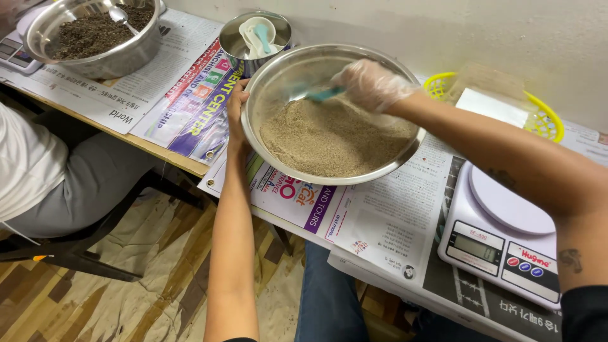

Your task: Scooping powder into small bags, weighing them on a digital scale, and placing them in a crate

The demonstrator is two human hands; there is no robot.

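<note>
A wide steel bowl [272, 76] half full of tan grainy powder [329, 139] sits on newspaper at the table's edge. My left hand [237, 114], bare, grips the bowl's left rim. Over the bowl's far side is my right hand [370, 83], in a clear plastic glove, closed on a teal spoon [322, 95] whose end points left above the powder.
A white kitchen scale [500, 234] stands to the right. Behind it is a yellow basket [550, 120] with clear bags. A small steel pot [244, 47] holds spoons. At far left a second steel bowl [126, 57] holds dark grains and a spoon, near another seated person [38, 171].
</note>
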